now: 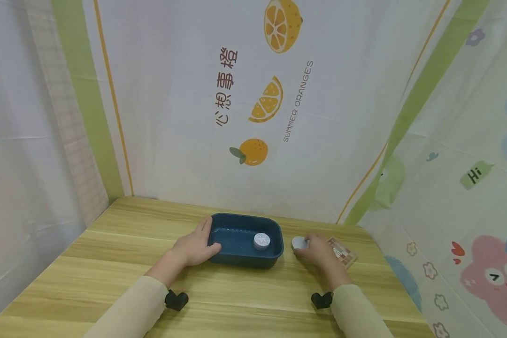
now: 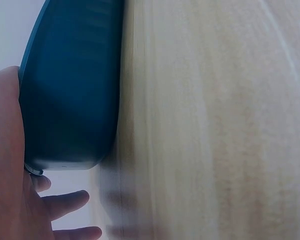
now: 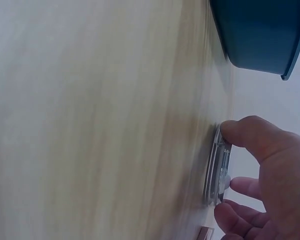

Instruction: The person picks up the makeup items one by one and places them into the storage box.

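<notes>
Two bare hands at a wood-grain desk (image 1: 245,300), seen from the head and from both wrists. The left hand (image 1: 193,249) rests against the left end of a dark blue rectangular basin (image 1: 245,260), fingers extended along the outside and thumb over the near rim; its spread is fairly wide, and it covers part of that end. Inside the basin, toward the right, lies a round white star-patterned case (image 1: 262,240).

The right hand (image 1: 319,251) pinches a flat white round case (image 1: 299,243) between thumb and fingers, just outside the basin's right end. In the right wrist view this case shows a layered, transparent edge close to the desk surface; whether it touches the desk is not certain. The basin's right wall stands between the two cases.

Just to the right, an eyeshadow palette (image 1: 343,253) lies flat at an angle, its left portion hidden behind the right hand. Pale sleeves (image 1: 128,305) cover both forearms, and a black wrist device (image 1: 176,300) shows at each cuff.

Behind the desk hangs a white curtain (image 1: 173,141) printed with oranges and lettering; along the right side, a second curtain (image 1: 431,234) bears cartoon figures and small flowers.
</notes>
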